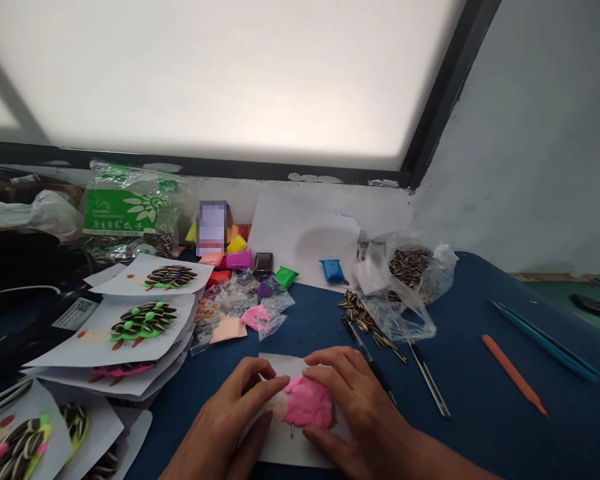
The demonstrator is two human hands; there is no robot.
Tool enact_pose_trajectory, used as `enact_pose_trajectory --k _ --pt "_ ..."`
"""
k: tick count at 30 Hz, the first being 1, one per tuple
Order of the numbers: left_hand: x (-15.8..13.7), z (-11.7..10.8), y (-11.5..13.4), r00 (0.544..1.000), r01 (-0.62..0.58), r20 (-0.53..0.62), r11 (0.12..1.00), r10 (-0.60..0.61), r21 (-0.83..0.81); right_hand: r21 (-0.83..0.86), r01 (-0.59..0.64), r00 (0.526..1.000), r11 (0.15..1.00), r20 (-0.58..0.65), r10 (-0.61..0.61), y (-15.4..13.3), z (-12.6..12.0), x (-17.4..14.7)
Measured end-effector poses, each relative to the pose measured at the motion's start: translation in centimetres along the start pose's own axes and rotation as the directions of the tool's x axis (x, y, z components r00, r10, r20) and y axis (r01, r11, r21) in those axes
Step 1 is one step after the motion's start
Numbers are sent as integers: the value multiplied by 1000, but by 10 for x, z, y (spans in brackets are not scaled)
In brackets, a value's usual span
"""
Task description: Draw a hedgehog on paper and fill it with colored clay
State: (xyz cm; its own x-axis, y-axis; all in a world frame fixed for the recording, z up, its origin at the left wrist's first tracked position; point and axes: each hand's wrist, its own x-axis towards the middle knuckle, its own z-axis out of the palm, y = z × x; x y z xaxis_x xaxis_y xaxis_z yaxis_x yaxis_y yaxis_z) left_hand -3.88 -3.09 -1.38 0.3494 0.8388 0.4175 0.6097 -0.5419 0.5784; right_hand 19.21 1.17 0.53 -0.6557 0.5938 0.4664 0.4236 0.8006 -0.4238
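A flattened piece of pink modelling clay (310,403) lies on a small white sheet of paper (300,455), with a paler peach patch at its left side. Short pen lines show on the paper below the clay. My left hand (230,413) is at the clay's left, fingers bent but apart, its index fingertip at the upper left edge. My right hand (360,407) curves around the right side, fingers by the top edge and thumb near the bottom edge. Neither hand grasps anything; both rest at the clay's rim.
Paper cards with seed-and-clay hedgehogs (145,320) are stacked at left. Clay packets (237,260) and open wrappers lie behind. Sunflower seeds (365,313) spill beside a plastic bag (410,273). Pens (430,380), an orange tool (515,377) and blue tweezers (545,340) lie right.
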Motion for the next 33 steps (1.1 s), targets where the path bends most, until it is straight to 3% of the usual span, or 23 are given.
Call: enact_pose_trajectory --k 5,15,26,29,33 --pt "-9 12 -11 999 44 -11 992 -43 114 -21 -77 993 997 84 78 -2 -1 0" --pt "-10 16 -16 997 -54 61 996 50 67 -22 -134 985 991 102 136 -9 7 8" --pt "-20 22 -27 998 14 67 997 -18 69 68 -229 972 971 77 224 -3 5 9" --pt "-19 21 -25 998 32 52 997 -36 71 66 -186 982 980 -23 188 4 -1 5" --pt "-16 19 -21 1000 10 28 1000 -11 29 -8 25 995 1000 -99 -26 3 -10 -6"
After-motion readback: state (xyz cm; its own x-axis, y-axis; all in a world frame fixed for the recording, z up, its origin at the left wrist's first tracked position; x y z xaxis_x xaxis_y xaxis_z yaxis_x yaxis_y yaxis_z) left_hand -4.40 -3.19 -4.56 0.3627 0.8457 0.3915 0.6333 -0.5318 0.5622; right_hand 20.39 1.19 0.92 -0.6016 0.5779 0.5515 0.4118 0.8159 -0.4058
